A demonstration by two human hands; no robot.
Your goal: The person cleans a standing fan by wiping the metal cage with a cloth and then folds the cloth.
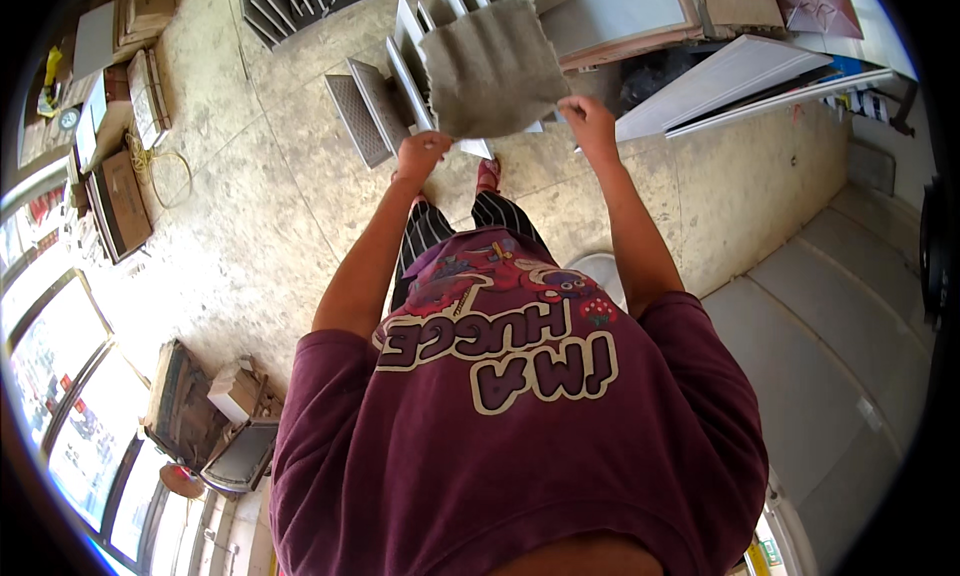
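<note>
A grey-brown cloth (495,71) with frayed edges is stretched out in front of me between both hands. My left hand (424,154) pinches its near left corner. At the near right corner, my right hand (590,126) grips the cloth with thumb and fingers. Behind and below the cloth stand several white and grey panels (405,61) on edge, partly hidden by it. A perforated grey panel (357,119) leans at the left end of this row, beside my left hand.
Dark slotted panels (300,1) stand at the far left. White boards (725,86) lean at the right, near a stack of large sheets (625,21). Cardboard boxes (122,201) and a coiled yellow cord (150,166) lie along the left. A round pale stool (598,271) is partly hidden by my body.
</note>
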